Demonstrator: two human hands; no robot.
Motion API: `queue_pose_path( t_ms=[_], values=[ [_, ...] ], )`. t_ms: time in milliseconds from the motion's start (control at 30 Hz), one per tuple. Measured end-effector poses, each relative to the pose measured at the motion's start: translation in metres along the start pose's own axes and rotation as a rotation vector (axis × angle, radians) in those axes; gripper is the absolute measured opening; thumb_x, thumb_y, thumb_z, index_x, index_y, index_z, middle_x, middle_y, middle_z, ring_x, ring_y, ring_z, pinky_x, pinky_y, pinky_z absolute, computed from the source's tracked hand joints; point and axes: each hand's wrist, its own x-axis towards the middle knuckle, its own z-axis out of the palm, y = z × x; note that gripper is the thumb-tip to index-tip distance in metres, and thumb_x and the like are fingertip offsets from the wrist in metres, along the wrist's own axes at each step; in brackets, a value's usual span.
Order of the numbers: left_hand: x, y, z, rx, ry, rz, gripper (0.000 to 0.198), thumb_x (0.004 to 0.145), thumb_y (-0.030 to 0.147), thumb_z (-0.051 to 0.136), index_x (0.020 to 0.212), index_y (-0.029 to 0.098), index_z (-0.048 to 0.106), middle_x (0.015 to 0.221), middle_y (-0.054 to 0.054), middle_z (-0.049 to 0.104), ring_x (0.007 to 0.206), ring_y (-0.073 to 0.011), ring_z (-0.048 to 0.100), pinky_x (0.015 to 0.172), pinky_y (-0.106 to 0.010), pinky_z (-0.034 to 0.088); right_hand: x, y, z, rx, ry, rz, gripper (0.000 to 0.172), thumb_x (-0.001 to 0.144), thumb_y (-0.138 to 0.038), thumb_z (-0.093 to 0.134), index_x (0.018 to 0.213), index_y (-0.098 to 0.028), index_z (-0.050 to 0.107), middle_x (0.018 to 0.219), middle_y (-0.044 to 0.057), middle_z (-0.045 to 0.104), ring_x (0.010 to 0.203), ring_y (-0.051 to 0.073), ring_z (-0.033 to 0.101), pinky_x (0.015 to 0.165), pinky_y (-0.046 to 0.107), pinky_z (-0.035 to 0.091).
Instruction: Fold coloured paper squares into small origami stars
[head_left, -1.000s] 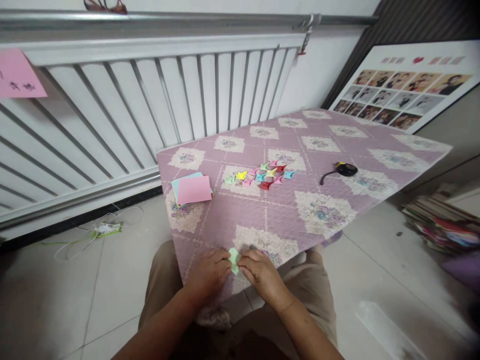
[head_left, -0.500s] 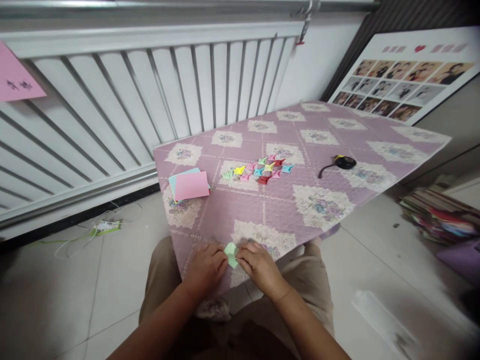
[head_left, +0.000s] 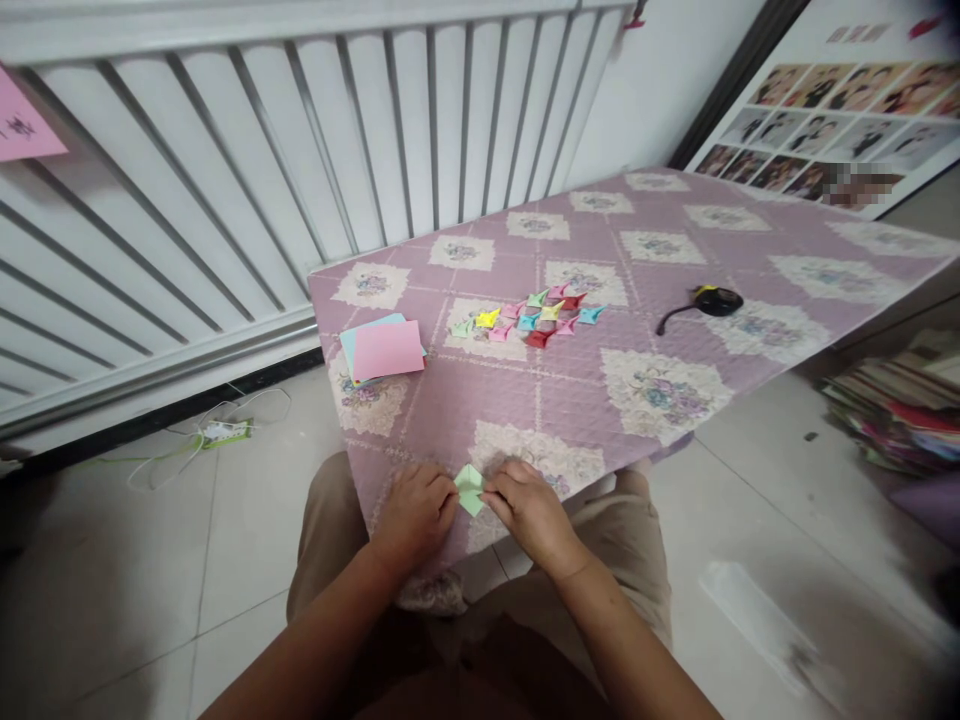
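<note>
A small piece of folded light green paper [head_left: 470, 490] lies at the near edge of the table, between my two hands. With its fingers closed, my left hand [head_left: 420, 508] pinches the paper's left corner. The right corner is between the thumb and fingers of my right hand [head_left: 525, 505]. Creases show on the paper, and its outline is roughly a diamond. Farther back stand several small folded paper pieces [head_left: 529, 320] in pink, green, yellow, red and blue. Left of them is a stack of paper sheets [head_left: 388, 349], pink on top with light blue beneath.
A purple flowered tablecloth [head_left: 450, 410] covers the table. At the right lies a black object with a strap [head_left: 718, 301]. A white radiator [head_left: 360, 150] runs behind the table. A photo board [head_left: 817, 120] leans at the back right. On the floor at left is a power strip [head_left: 227, 432].
The view has shifted, with the table's contents now slightly higher in the picture. Both hands still hold the green paper, which looks a little more opened out between them.
</note>
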Motion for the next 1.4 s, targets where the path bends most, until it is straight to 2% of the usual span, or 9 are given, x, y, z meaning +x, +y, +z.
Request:
queue_pose_path(
  t_ms=[133,400,867,1133,1400],
  values=[
    [0.0,-0.002,-0.002,-0.029,-0.016,0.0,0.007,0.084,0.028,0.06,0.085,0.022,0.063,0.094,-0.003,0.061,0.092,-0.0207,0.052,0.087,-0.037,0.038,0.001,0.001,0.0,0.01,-0.007,0.001,0.007,0.087,-0.024,0.059,0.083,-0.02,0.062,0.082,0.005,0.058,0.081,0.02,0.053,0.075,0.032,0.043],
    [0.002,-0.002,0.0,0.007,-0.023,-0.044,0.011,0.088,0.026,0.055,0.082,0.021,0.062,0.092,-0.003,0.061,0.093,-0.0204,0.052,0.089,-0.037,0.038,0.005,0.005,-0.001,0.023,-0.048,-0.019,0.008,0.088,-0.019,0.056,0.082,-0.021,0.062,0.083,0.004,0.059,0.08,0.018,0.054,0.074,0.031,0.043],
    [0.005,0.0,0.0,0.023,-0.03,-0.101,0.014,0.088,0.027,0.054,0.077,0.02,0.059,0.088,-0.003,0.06,0.089,-0.0208,0.052,0.085,-0.036,0.038,0.006,0.002,-0.002,-0.126,-0.041,0.031,0.01,0.085,-0.02,0.06,0.076,-0.02,0.056,0.079,0.005,0.056,0.078,0.022,0.051,0.075,0.034,0.042],
    [0.014,0.003,-0.009,0.088,-0.14,-0.104,0.016,0.091,0.028,0.05,0.083,0.019,0.06,0.091,-0.005,0.062,0.09,-0.0209,0.054,0.083,-0.035,0.039,0.011,-0.003,-0.003,-0.18,-0.058,0.063,0.01,0.087,-0.022,0.057,0.077,-0.021,0.057,0.078,0.005,0.057,0.078,0.022,0.052,0.076,0.035,0.042],
    [0.026,0.003,-0.02,0.1,-0.237,-0.106,0.017,0.089,0.029,0.052,0.081,0.019,0.063,0.085,-0.005,0.065,0.082,-0.0225,0.059,0.072,-0.033,0.042,0.018,-0.002,-0.005,-0.229,-0.125,0.09,0.012,0.086,-0.023,0.06,0.074,-0.021,0.058,0.075,0.004,0.057,0.078,0.022,0.053,0.072,0.032,0.039]
  ],
)
